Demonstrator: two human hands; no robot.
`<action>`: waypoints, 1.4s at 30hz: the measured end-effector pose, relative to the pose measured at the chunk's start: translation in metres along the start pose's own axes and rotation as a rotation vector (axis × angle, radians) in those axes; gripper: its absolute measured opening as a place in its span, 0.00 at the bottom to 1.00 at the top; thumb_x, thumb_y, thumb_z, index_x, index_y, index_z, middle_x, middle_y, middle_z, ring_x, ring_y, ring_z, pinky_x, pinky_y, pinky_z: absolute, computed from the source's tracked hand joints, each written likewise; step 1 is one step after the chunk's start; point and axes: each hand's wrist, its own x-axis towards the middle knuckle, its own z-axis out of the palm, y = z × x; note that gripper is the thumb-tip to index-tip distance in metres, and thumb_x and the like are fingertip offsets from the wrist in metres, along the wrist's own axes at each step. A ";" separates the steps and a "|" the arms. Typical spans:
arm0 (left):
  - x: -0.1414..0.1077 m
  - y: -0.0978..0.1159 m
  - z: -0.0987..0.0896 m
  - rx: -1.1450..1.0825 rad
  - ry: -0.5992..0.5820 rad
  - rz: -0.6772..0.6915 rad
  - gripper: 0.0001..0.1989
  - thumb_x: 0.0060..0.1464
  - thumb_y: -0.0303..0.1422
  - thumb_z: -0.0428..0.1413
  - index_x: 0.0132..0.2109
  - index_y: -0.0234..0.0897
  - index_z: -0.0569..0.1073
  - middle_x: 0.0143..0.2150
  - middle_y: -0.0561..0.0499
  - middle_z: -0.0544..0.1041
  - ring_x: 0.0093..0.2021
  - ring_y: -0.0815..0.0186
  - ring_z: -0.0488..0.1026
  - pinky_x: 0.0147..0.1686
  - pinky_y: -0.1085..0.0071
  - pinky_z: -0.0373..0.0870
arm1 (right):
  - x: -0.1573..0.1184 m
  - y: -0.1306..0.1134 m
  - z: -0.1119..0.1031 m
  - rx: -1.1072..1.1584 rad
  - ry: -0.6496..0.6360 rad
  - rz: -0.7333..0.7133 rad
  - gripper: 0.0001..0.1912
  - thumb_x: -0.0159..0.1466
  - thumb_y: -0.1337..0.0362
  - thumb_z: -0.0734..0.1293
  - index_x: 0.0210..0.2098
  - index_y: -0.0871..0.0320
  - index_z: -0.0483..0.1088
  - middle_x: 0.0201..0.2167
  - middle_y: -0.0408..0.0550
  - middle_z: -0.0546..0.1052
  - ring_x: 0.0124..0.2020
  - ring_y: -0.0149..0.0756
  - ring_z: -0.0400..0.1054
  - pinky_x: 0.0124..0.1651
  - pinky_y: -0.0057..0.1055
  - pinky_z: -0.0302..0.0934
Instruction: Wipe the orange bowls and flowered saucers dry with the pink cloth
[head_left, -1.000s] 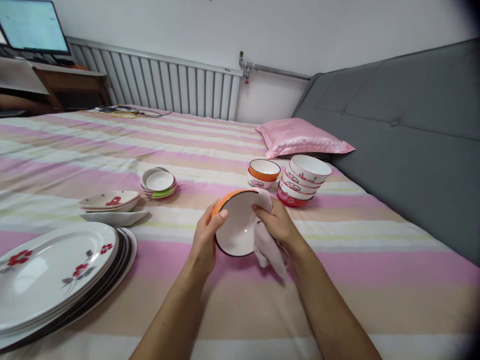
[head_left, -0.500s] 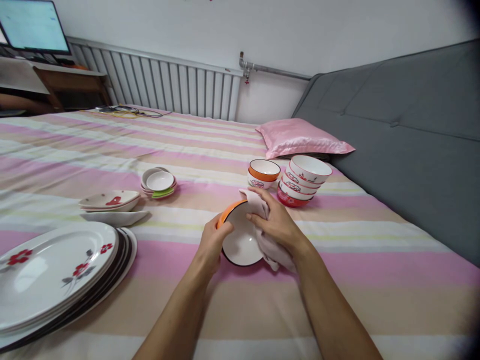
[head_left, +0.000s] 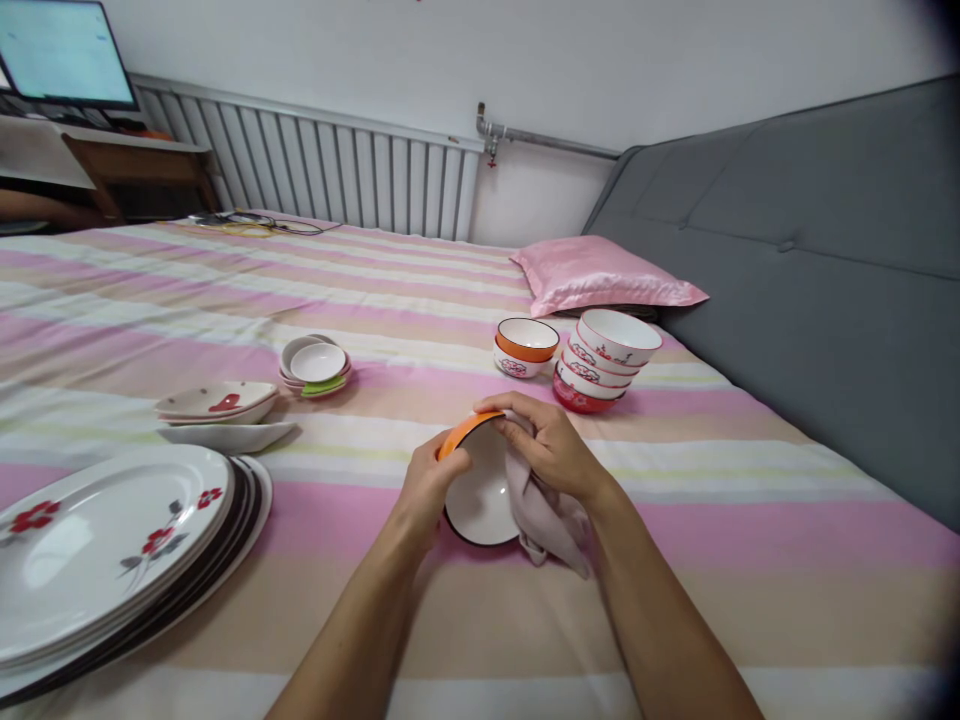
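Observation:
A bowl, orange outside and white inside with a dark rim, is tilted with its inside toward me. My left hand grips its left edge, the thumb over the rim and the fingers hidden behind. At the upper right rim, my right hand is closed on a pale pinkish cloth, pressing it against the bowl. The cloth's loose end hangs down over the bowl's right side. Just beyond the hands, another orange bowl rests in a white patterned bowl.
A stack of several bowls stands at right, before a pink pillow and grey headboard. Leftward are small round dishes, oval dishes and a tall pile of plates. Everything lies on a striped bedsheet.
My right hand has slid slightly down with the cloth and its fingers now reach over the top rim. More cloth hangs below the hand. The bowl has dipped a little.

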 end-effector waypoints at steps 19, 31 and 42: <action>-0.001 -0.002 0.005 -0.339 0.164 0.142 0.10 0.36 0.30 0.57 0.31 0.35 0.75 0.24 0.53 0.74 0.26 0.64 0.71 0.26 0.70 0.67 | 0.003 0.010 0.004 0.101 0.132 0.137 0.12 0.63 0.64 0.62 0.46 0.52 0.67 0.44 0.43 0.73 0.46 0.37 0.67 0.49 0.33 0.59; 0.002 0.006 0.006 -0.552 0.434 0.205 0.08 0.32 0.31 0.58 0.25 0.36 0.68 0.26 0.55 0.72 0.26 0.68 0.67 0.28 0.73 0.63 | -0.002 0.016 0.030 0.290 0.147 0.328 0.14 0.62 0.59 0.64 0.47 0.52 0.64 0.35 0.41 0.73 0.38 0.35 0.68 0.42 0.32 0.64; 0.006 0.003 0.001 -0.459 0.492 0.354 0.12 0.38 0.33 0.56 0.35 0.35 0.73 0.30 0.52 0.73 0.30 0.65 0.69 0.30 0.70 0.65 | -0.005 0.011 0.023 0.384 -0.085 0.619 0.16 0.60 0.52 0.66 0.39 0.59 0.68 0.29 0.42 0.73 0.30 0.31 0.67 0.32 0.27 0.61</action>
